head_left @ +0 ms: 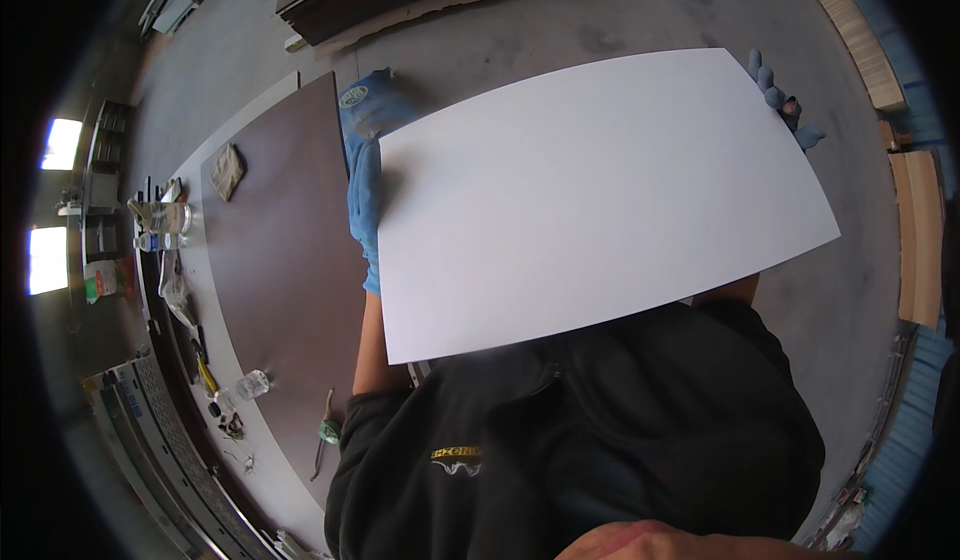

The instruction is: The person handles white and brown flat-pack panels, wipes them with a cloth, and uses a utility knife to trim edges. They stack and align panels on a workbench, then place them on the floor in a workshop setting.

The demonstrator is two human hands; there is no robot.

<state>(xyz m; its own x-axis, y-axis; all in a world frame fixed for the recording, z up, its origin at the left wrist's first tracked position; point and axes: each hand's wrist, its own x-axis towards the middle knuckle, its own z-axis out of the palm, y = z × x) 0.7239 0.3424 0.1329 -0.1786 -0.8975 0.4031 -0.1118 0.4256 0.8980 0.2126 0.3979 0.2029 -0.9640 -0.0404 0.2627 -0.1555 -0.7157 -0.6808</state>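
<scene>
A large, blank white panel (600, 200) spans the space in front of my dark jacket, tilted slightly with its right end farther away. My left hand (364, 185), in a blue work glove, grips the panel's left edge. Around the far right edge curl the gloved fingers of my right hand (782, 102); one glove finger has a dark, worn-looking tip. The panel hides most of my right hand and forearm.
On my left stands a workbench bearing a brown panel (275, 230). A folded cloth (228, 172), a green-handled tool (328, 430), a yellow-handled tool (206, 376) and a clear bottle (254, 384) lie there. Brown panels (370, 0) are stacked ahead; wooden boards (916, 240) line the right.
</scene>
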